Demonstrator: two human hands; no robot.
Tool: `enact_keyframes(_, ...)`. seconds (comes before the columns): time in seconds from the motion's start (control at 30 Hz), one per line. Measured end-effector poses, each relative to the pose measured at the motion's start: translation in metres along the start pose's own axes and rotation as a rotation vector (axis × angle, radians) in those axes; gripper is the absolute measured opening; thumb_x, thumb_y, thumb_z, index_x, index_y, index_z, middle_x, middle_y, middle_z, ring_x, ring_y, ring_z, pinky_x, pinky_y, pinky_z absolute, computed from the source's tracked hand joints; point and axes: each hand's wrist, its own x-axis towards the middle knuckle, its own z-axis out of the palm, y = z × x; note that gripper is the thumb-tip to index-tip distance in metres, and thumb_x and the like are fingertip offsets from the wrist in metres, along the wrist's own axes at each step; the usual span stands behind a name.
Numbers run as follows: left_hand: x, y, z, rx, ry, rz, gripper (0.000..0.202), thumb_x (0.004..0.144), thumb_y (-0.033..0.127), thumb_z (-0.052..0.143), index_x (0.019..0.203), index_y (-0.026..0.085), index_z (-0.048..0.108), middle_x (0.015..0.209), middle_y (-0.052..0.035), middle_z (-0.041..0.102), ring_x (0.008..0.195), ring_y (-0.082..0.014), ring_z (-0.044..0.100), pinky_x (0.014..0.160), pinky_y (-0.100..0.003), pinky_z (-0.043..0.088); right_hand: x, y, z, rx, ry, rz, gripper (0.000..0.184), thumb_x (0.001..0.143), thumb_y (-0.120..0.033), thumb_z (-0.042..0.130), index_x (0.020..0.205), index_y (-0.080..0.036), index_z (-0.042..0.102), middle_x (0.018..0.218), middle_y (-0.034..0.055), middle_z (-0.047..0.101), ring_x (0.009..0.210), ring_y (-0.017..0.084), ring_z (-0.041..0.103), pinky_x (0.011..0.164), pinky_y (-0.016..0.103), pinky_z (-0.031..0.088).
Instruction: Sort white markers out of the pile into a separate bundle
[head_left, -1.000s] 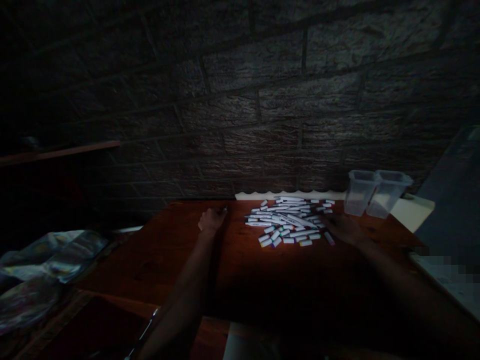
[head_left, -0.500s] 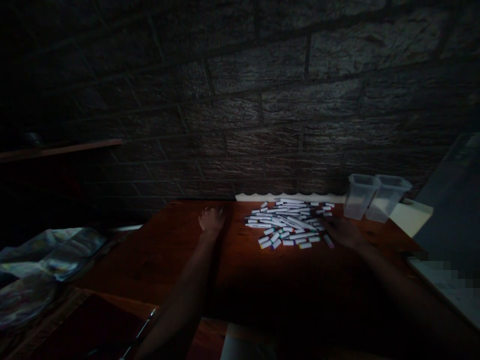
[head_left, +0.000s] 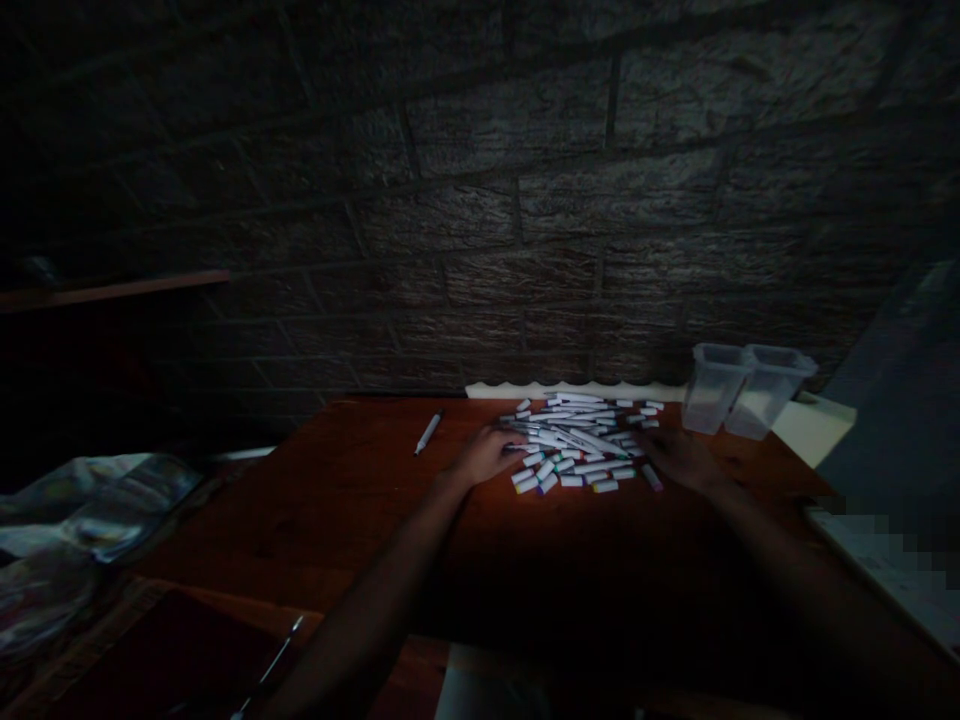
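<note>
A heap of several white markers [head_left: 581, 440] with coloured caps lies on a red-brown wooden table [head_left: 352, 500] near the brick wall. My left hand [head_left: 486, 452] rests at the left edge of the heap, fingers reaching into the markers; the dim light hides whether it holds one. My right hand [head_left: 679, 456] lies at the right edge of the heap, fingers spread low over the table beside a marker. One single marker [head_left: 428, 433] lies alone on the table, left of the heap.
Two clear plastic tubs [head_left: 746, 388] stand at the table's back right by a pale board [head_left: 814, 425]. Crumpled plastic bags [head_left: 82, 510] lie off the table's left. A dark shelf [head_left: 112, 292] runs along the left wall. The room is very dark.
My left hand left a single marker on the table at the left and moved right to the heap's edge. My right hand has stayed by the heap's right side.
</note>
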Motion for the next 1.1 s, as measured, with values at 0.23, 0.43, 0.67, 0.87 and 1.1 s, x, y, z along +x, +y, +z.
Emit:
enact_keyframes(0.23,-0.0006,-0.0010,0.0001,-0.006,-0.015,-0.002,0.015,0.090,0.028,0.067,0.100,0.021,0.075,0.101,-0.0057,0.075,0.096,-0.0203,0.068,0.086,-0.029,0.050,-0.0011,-0.0009,-0.0004,0.011,-0.007,-0.013,0.051,0.101,-0.052,0.032,0.091,-0.021,0.072,0.091,0.0089,0.075,0.084,0.023,0.072,0.072,0.030,0.048)
enact_keyframes(0.43,-0.0002,0.0011,0.0027,-0.043,0.000,-0.002,0.018,0.089,0.031,0.067,0.102,0.021,0.076,0.102,-0.0058,0.076,0.095,-0.0205,0.068,0.084,-0.029,0.050,-0.0016,-0.0032,-0.0018,-0.001,-0.003,-0.023,0.050,0.102,-0.049,0.032,0.091,-0.021,0.072,0.093,0.0090,0.076,0.087,0.023,0.071,0.072,0.029,0.047)
enact_keyframes(0.67,-0.0013,0.0043,-0.0015,-0.041,0.031,-0.056,0.024,0.093,0.034,0.060,0.107,0.020,0.075,0.105,-0.0063,0.076,0.096,-0.0209,0.069,0.084,-0.029,0.051,-0.0003,-0.0019,0.0001,-0.009,0.005,-0.018,0.048,0.102,-0.048,0.035,0.099,-0.020,0.074,0.098,0.0100,0.077,0.089,0.023,0.072,0.072,0.029,0.046)
enact_keyframes(0.87,-0.0025,0.0042,-0.0043,-0.068,0.045,-0.051,0.033,0.094,0.031,0.055,0.121,0.018,0.069,0.109,-0.0074,0.075,0.095,-0.0201,0.069,0.086,-0.030,0.052,-0.0006,-0.0026,-0.0002,0.004,-0.003,-0.012,0.050,0.103,-0.048,0.033,0.097,-0.020,0.074,0.095,0.0092,0.076,0.088,0.024,0.072,0.072,0.029,0.047)
enact_keyframes(1.1,-0.0029,0.0077,-0.0064,-0.083,0.056,-0.047,0.039,0.085,0.024,0.062,0.123,0.019,0.067,0.108,-0.0061,0.073,0.090,-0.0184,0.067,0.082,-0.029,0.052,-0.0015,-0.0046,-0.0025,-0.013,-0.014,-0.003,0.050,0.103,-0.048,0.033,0.099,-0.020,0.074,0.102,0.0100,0.077,0.095,0.025,0.071,0.078,0.031,0.047)
